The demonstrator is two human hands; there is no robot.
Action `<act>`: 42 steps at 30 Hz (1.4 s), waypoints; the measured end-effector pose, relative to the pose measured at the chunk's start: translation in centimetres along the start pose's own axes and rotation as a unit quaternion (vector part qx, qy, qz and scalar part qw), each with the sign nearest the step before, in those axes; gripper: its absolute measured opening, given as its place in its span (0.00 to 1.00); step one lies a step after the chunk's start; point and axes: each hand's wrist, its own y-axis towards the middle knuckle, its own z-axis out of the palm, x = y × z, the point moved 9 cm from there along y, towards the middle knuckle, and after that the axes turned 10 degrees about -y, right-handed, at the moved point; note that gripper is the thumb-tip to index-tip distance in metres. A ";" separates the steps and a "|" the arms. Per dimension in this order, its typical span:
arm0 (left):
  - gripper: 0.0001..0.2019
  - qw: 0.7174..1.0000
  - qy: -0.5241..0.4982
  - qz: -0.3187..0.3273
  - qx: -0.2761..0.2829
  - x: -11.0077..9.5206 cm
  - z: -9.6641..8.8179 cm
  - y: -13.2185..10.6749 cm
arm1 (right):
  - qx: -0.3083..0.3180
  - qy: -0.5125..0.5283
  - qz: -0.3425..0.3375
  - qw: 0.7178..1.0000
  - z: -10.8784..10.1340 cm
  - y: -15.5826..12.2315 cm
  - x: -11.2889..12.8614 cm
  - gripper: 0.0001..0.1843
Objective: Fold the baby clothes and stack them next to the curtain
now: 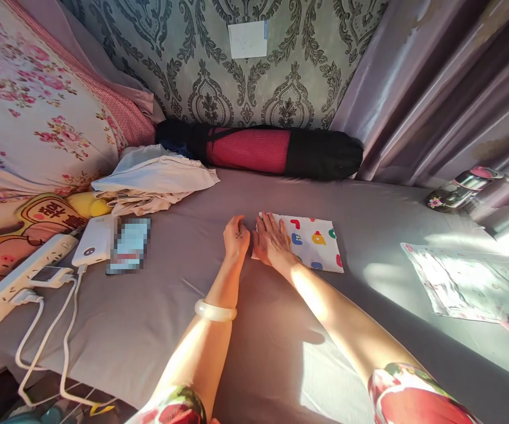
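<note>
A flat white rectangle (pixel 318 238) with bright red, blue, yellow and green shapes, which looks like folded cloth, lies on the grey sheet. My right hand (pixel 272 240) rests palm down on its left part, fingers stretched out and close together. Just left of that edge, my left hand (pixel 236 237) is closed on its side, apart from the rectangle. Its curled fingers hide whatever may be inside, and dark marks show on its back. A pale bangle (pixel 215 311) circles my left wrist.
A black and red roll bag (pixel 249 151) lies along the wall. Left are crumpled pale cloth (pixel 161 176), a white power bank (pixel 95 240), a blurred phone-like item (pixel 128 246) and a cabled power strip (pixel 25 282). Right are a bottle (pixel 461 188) and a folded light cloth (pixel 479 285).
</note>
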 end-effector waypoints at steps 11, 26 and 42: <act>0.19 1.000 0.004 0.005 0.006 -0.2 0.2 -0.2 | 0.008 0.024 -0.004 1.000 1.0 -1.2 0.7 0.31; 0.19 0.941 0.173 0.216 0.193 -2.5 7.2 -3.7 | -0.028 -0.012 0.030 0.999 -0.7 -2.9 -6.2 0.30; 0.22 0.921 0.234 0.235 0.206 -3.4 8.1 -5.2 | 0.012 0.001 0.067 0.998 -0.1 -2.2 -9.3 0.30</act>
